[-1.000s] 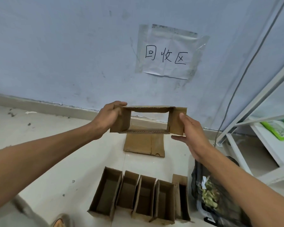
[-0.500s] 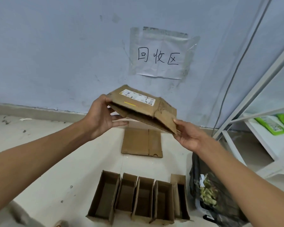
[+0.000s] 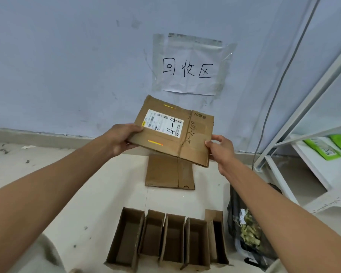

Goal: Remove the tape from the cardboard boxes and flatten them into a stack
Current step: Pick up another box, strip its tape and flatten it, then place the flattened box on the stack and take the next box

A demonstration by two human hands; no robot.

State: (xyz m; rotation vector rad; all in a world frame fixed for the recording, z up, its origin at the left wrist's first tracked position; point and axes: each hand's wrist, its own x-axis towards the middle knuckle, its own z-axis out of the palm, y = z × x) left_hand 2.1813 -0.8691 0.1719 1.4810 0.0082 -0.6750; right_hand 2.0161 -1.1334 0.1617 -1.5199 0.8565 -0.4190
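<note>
Head view: flattened cardboard box (image 3: 173,133) held in the air, tilted, label up, left hand (image 3: 120,137) gripping its left edge, right hand (image 3: 221,148) pinching its right edge; directly below on the floor (image 3: 47,184), another flat box (image 3: 168,171); nearer, a row of open boxes (image 3: 165,239).

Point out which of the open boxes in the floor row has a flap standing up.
The rightmost open box, beside the dark bag. Its far flap rises above the rims of the other four boxes, which show none.
</note>
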